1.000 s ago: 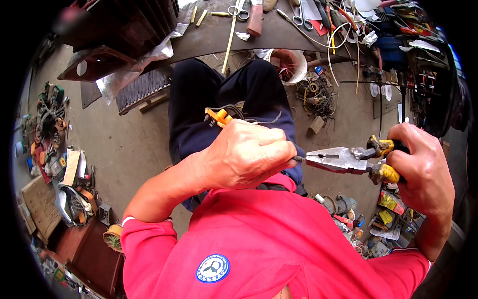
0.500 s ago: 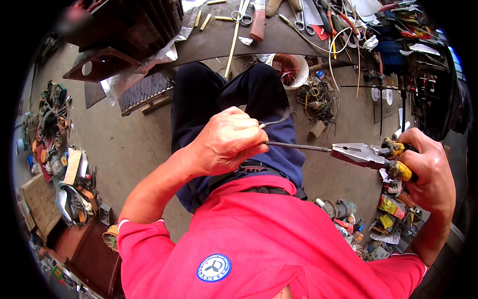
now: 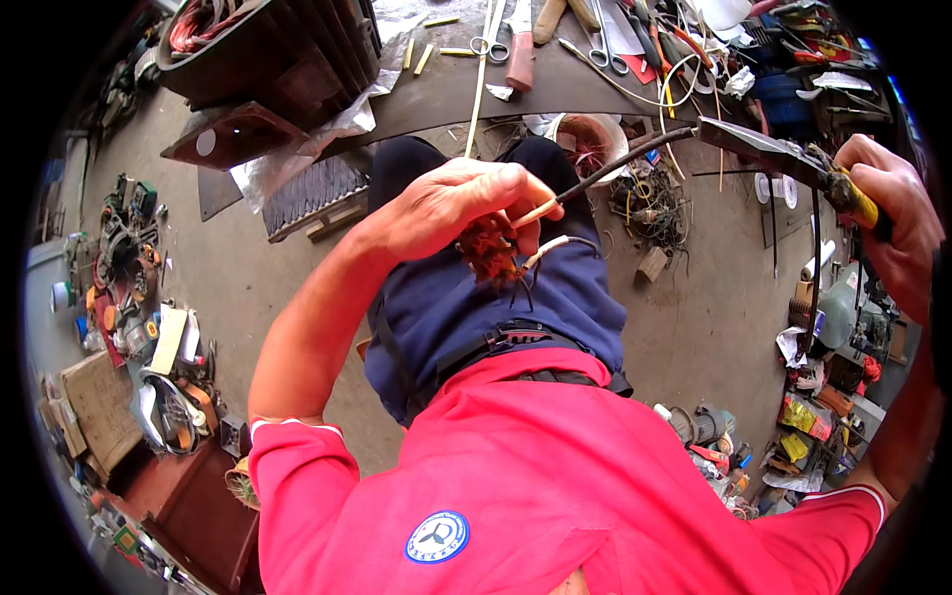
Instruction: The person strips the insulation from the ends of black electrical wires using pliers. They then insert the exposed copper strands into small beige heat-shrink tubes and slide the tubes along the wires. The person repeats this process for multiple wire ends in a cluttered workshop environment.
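Filling the lower half of the frame is the person's red shirt [image 3: 555, 476], with dark blue trousers [image 3: 496, 297] above it at centre. Across the top runs a dark table [image 3: 436, 94] strewn with scissors [image 3: 486, 45] and other tools. At centre the left hand [image 3: 451, 203] is closed around a reddish-brown bundle of copper wire [image 3: 488, 253], with a dark sleeved wire [image 3: 615, 164] running out of it toward the upper right. There the right hand [image 3: 888, 218] is clenched on the yellow grips of the pliers [image 3: 778, 149], whose tip meets the far end of that wire.
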A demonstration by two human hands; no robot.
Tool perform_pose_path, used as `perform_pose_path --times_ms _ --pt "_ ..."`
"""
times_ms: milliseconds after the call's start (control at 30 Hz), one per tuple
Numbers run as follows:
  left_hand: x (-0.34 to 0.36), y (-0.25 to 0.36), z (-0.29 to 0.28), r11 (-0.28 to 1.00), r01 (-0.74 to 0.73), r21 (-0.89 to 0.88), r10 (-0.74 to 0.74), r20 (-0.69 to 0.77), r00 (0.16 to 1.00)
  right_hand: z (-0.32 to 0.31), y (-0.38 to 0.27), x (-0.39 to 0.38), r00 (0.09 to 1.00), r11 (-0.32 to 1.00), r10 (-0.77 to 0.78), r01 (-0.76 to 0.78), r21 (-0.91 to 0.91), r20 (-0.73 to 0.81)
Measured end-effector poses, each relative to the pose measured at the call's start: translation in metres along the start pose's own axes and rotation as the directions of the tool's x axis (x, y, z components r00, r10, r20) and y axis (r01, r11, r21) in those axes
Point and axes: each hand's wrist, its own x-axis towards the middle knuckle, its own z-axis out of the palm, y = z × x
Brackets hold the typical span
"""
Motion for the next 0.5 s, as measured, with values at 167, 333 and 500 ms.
perform_pose_path --times_ms 167,333,500 --pt "0.011 0.013 0.008 0.986 0.059 0.156 -0.059 -0.01 0.998 0.009 0.005 -0.002 0.998 0.999 -0.042 0.043 0.027 -0.053" --pt "0.013 0.022 0.01 0.923 -0.034 0.382 0.053 -0.041 0.998 -0.002 -0.004 -0.005 0.998 0.999 -0.047 0.045 -0.029 -0.039" --pt "0.016 0.006 -0.007 0.679 -0.261 0.686 0.283 0.084 0.956 0.005 -0.002 -0.015 0.998 0.999 -0.034 0.035 0.002 -0.062"
